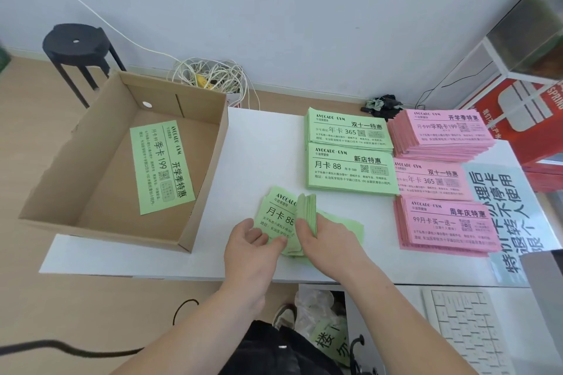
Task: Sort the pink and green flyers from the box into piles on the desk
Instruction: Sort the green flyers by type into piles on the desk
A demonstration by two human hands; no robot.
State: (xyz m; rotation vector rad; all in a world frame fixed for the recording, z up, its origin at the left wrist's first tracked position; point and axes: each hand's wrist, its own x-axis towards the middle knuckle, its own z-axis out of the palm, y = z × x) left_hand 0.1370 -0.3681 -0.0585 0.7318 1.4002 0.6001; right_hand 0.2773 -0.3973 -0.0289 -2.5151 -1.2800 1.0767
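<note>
A cardboard box [100,161] sits on the desk's left end with one green flyer [161,166] lying inside. Two green piles [348,131] [352,169] lie mid-desk. To their right are three pink piles [441,134] [432,179] [444,224]. Near the front edge my right hand [323,234] grips a stack of green flyers [307,210] standing on edge. My left hand [253,237] pinches the lower part of loose green flyers [278,216] lying flat beside that stack.
A white desk [259,146] carries everything. A blue printed sheet [505,222] lies at its right end. A black stool [76,46] and tangled white cables [210,76] stand behind. A keyboard [469,332] sits at the lower right, red boxes [524,109] far right.
</note>
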